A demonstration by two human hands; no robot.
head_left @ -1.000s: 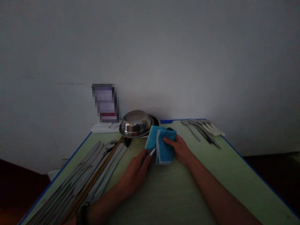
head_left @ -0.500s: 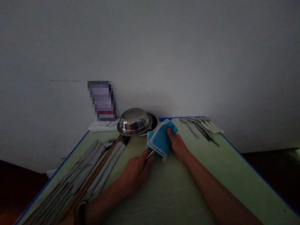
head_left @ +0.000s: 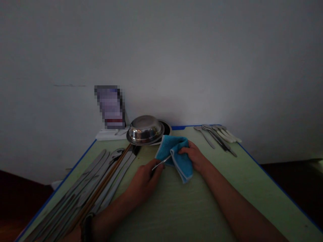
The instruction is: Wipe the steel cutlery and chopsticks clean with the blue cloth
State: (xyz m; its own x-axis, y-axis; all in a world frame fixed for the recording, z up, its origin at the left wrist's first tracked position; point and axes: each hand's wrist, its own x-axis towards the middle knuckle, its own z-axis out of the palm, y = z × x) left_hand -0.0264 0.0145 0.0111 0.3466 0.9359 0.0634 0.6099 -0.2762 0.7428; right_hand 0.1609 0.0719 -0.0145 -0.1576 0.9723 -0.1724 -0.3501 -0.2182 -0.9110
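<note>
My left hand (head_left: 148,173) pinches the thin metal handle of a piece of cutlery (head_left: 161,162) between thumb and fingers. The far end of that cutlery is hidden in a blue cloth (head_left: 185,169) with pale edging, so its kind does not show. My right hand (head_left: 195,155) is closed on the cloth, which is folded around the cutlery's end and hangs down toward the table. Both hands are above the middle of the green table (head_left: 166,208).
At the left lie long metal utensils (head_left: 83,188) and brown chopsticks (head_left: 111,174). An upturned steel bowl (head_left: 145,129) rests on a plate (head_left: 167,129) near the wall. Several spoons (head_left: 205,136), some with white handles (head_left: 224,134), lie back right. A blurred-out phone-like screen (head_left: 111,107) stands back left.
The right hand has turned and shifted slightly right, and the cloth has opened and now droops lower. More of the metal handle shows; the left hand has moved slightly left.
</note>
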